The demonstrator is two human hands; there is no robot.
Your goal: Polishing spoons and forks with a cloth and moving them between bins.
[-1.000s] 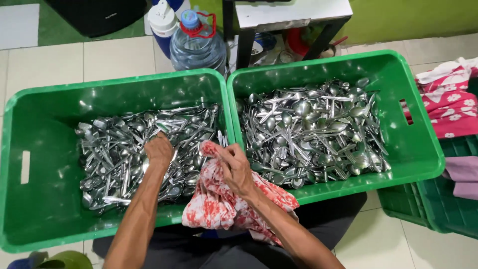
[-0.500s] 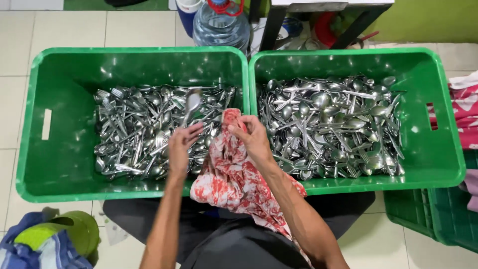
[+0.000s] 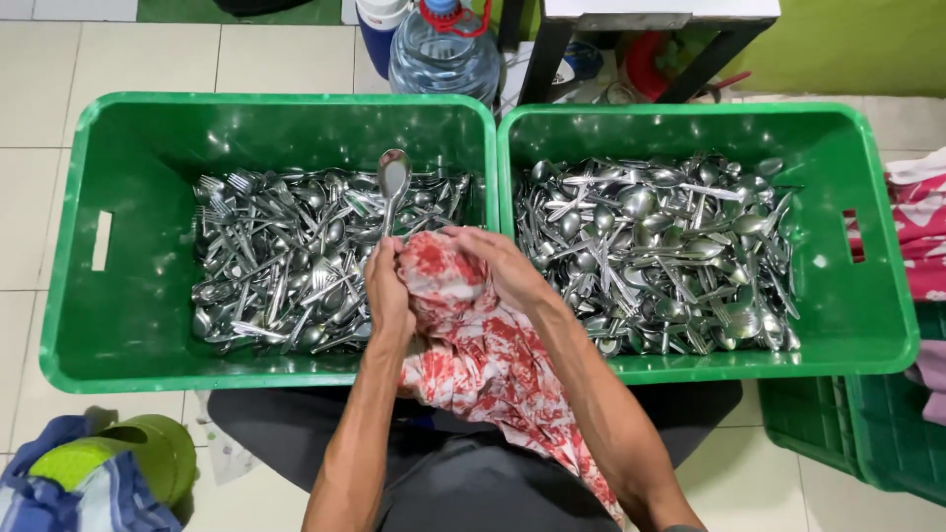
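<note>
My left hand (image 3: 387, 292) grips the handle of a steel spoon (image 3: 394, 182), its bowl pointing up and away over the left green crate (image 3: 128, 148). My right hand (image 3: 501, 268) holds a red-and-white patterned cloth (image 3: 473, 345) bunched around the spoon's lower handle; the cloth drapes down over my lap. The left crate holds a pile of forks and spoons (image 3: 276, 266). The right green crate (image 3: 838, 138) holds a heap of spoons (image 3: 660, 246).
A large water bottle (image 3: 443, 49) and a dark table frame (image 3: 631, 30) stand behind the crates. More green crates (image 3: 867, 424) and pink cloths (image 3: 921, 227) lie at the right. A green object on blue fabric (image 3: 99, 473) sits at the lower left, on pale floor tiles.
My left hand lifted a spoon out of the left crate's pile and brought it against the cloth; my right hand wrapped the cloth around its handle. The view tilted slightly.
</note>
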